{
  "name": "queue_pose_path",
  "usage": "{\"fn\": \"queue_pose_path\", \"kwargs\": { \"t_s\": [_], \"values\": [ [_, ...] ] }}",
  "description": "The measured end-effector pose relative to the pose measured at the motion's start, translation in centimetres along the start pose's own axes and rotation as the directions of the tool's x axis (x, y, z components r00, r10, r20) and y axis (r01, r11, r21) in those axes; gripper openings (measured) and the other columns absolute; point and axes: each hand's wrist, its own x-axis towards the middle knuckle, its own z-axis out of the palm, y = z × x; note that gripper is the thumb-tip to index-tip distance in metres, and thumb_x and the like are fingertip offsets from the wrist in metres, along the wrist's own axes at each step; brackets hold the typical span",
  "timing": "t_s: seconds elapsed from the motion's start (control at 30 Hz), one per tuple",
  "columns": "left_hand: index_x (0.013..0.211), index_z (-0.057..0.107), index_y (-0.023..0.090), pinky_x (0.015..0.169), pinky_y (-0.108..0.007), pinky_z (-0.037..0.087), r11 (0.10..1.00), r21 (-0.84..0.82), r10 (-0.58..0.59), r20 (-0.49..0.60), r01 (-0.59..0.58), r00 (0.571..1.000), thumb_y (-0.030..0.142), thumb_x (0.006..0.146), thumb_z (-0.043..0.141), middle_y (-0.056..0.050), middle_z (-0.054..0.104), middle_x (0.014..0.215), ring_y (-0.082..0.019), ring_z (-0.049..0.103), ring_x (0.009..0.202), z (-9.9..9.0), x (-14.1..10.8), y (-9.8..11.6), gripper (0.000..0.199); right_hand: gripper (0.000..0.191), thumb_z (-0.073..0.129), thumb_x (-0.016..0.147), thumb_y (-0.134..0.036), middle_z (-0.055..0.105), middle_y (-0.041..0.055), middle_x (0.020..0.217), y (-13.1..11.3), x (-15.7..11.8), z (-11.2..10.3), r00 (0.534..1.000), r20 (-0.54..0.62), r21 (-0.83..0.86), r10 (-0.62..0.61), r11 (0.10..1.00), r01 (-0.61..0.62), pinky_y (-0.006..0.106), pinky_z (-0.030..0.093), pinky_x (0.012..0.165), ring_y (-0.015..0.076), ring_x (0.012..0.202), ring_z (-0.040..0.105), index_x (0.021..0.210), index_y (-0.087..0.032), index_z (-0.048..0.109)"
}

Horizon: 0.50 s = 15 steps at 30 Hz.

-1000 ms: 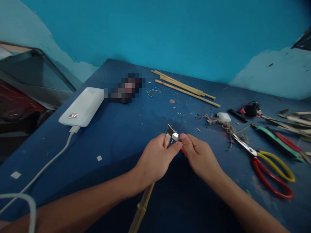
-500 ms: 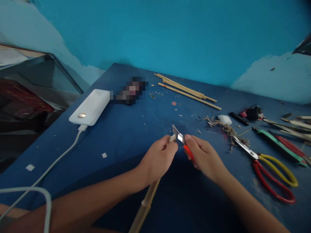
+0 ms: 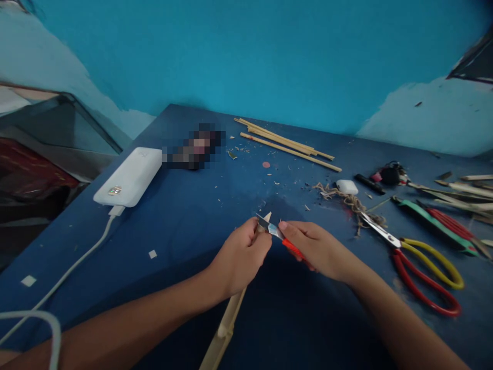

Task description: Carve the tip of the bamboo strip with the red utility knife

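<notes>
Left hand (image 3: 239,255) closed tight on bamboo strip (image 3: 227,324), pointed tip poking out just past the knuckles above the bench (image 3: 185,216); right hand (image 3: 318,249) clamped on red-handled utility knife (image 3: 278,235), blade laid against the strip tip right beside the left thumb. Main risk: blade skating off the hard bamboo into left thumb or fingers, given near-zero gap between edge and skin; also strip twisting in the left grip if cut pressure loads the tip sideways, long tail unsupported and running off the lower frame edge; thin tip likely to split rather than shave. Outward: scissors (image 3: 419,259) with red and yellow handles near the right wrist, twine scraps (image 3: 346,198), bamboo sticks (image 3: 285,144) at the far edge, white power bank (image 3: 129,176) with cable to the left. Hard to read: blade edge direction, exact contact point behind left fingers; object beside power bank pixelated; right-edge tools blurred and cut off.
</notes>
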Motion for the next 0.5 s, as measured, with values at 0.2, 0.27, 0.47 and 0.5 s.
{"fn": "queue_pose_path", "kwargs": {
  "t_s": [0.2,0.27,0.47,0.5],
  "values": [
    [0.074,0.04,0.021,0.04,-0.02,0.032,1.0,0.017,-0.019,0.031,0.019,0.999,0.03,0.085,0.04,0.008,0.045,0.053,-0.007,0.042,0.04,-0.2,-0.1,0.4,0.015,0.044,0.032,0.091,-0.052,0.043,-0.0049,0.052,0.3,0.2,0.2,1.0,-0.006,-0.023,-0.01,1.0,0.01,0.017,0.03,0.035,0.0075,0.039,0.038,0.063,-0.02,0.044],
    [0.076,0.041,0.021,0.04,-0.02,0.033,0.999,0.009,-0.035,0.056,0.034,0.998,0.029,0.084,0.042,0.008,0.045,0.052,-0.007,0.042,0.04,-0.4,-0.2,0.8,0.011,0.044,0.033,0.091,-0.053,0.043,-0.0049,0.052,0.4,0.2,0.3,1.0,-0.011,-0.022,-0.014,1.0,0.014,0.018,0.03,0.035,0.0077,0.039,0.039,0.063,-0.02,0.045],
    [0.078,0.047,0.019,0.041,-0.021,0.034,0.995,0.053,-0.084,0.055,0.081,0.995,0.037,0.082,0.046,0.006,0.048,0.052,-0.009,0.044,0.041,-0.8,-0.3,1.7,0.018,0.043,0.032,0.091,-0.053,0.044,-0.0052,0.053,0.3,0.3,0.4,0.998,-0.048,-0.092,-0.032,0.995,0.027,0.02,0.032,0.04,0.0089,0.042,0.041,0.068,-0.02,0.048],
    [0.078,0.048,0.019,0.042,-0.021,0.034,0.996,0.074,-0.062,0.046,0.058,0.997,0.037,0.082,0.046,0.006,0.049,0.051,-0.009,0.045,0.041,-0.9,-0.3,1.7,0.018,0.043,0.032,0.092,-0.052,0.044,-0.0051,0.053,0.3,0.3,0.4,0.997,-0.06,-0.113,-0.04,0.993,0.033,0.02,0.032,0.041,0.0094,0.043,0.042,0.067,-0.02,0.047]
  ]
}}
